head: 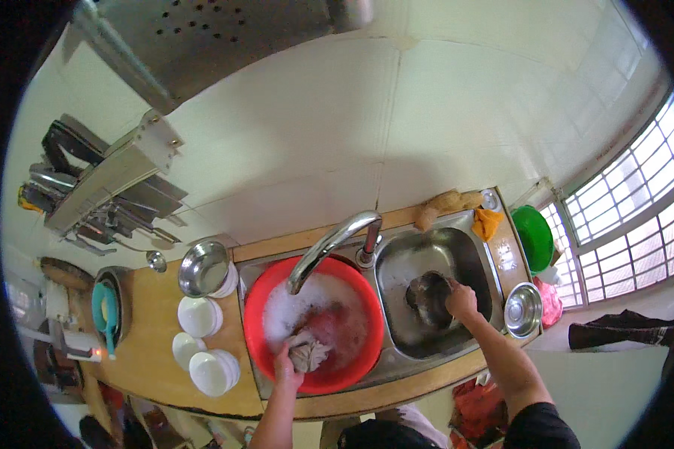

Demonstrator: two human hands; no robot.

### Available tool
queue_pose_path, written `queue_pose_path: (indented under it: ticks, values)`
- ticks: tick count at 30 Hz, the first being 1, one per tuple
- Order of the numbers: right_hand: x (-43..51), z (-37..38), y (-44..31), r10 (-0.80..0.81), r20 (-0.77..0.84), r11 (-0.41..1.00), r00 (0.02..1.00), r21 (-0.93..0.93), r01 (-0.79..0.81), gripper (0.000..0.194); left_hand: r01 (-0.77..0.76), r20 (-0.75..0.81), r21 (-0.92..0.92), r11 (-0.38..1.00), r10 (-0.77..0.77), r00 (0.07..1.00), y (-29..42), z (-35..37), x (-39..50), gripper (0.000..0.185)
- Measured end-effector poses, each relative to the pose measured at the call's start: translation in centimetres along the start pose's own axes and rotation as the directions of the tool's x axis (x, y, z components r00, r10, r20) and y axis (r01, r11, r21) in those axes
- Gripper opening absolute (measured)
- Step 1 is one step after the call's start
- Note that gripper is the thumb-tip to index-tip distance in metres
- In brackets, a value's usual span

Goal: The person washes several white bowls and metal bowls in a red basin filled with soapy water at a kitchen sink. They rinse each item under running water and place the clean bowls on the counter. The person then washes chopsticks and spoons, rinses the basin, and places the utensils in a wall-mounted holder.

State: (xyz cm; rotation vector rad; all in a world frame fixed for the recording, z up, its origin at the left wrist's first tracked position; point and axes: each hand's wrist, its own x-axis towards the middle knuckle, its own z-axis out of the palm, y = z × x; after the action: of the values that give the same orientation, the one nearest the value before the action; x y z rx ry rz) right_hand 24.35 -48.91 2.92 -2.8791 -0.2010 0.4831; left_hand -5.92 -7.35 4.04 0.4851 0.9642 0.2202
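My left hand [286,367] grips a wet, light-coloured cloth [308,352] over the near side of a red plastic basin [370,348]. Soapy water with foam [326,292] lies in the basin, which sits in the left bowl of the sink. A chrome faucet [328,242] arches over the basin. My right hand [461,300] holds the rim of a round, dark metal vessel [431,297] inside the right steel sink bowl [404,337]; its exact kind is unclear.
Left on the wooden counter [146,359] are stacked white bowls [213,373] and a steel bowl [203,269]. An orange cloth [487,224] and a loofah [455,201] lie behind the right sink. A steel basin [522,310] stands at right, near a green tub [532,238]. Knives and ladles hang from a wall rack [112,174].
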Motion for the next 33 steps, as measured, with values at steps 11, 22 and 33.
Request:
queue_pose_path:
  ticks: [11,22,33]
  values:
    - [-4.9,-10.9,-6.2,-0.053,-0.219,0.999,0.974,-0.018,0.05,0.067,-0.423,0.405,0.904,-0.057,0.429,0.808,3.9,2.3,0.4,0.028]
    - [-11.4,-2.2,-23.0,-0.211,-0.457,0.71,0.864,0.536,0.457,0.064,-0.502,0.613,0.769,-0.395,0.236,0.754,-2.2,2.3,6.4,0.033]
    - [-8.7,9.0,-31.6,-0.391,-0.321,0.798,0.863,0.349,0.491,0.08,-0.434,0.058,0.791,0.431,0.653,0.755,1.8,0.8,-0.8,0.022]
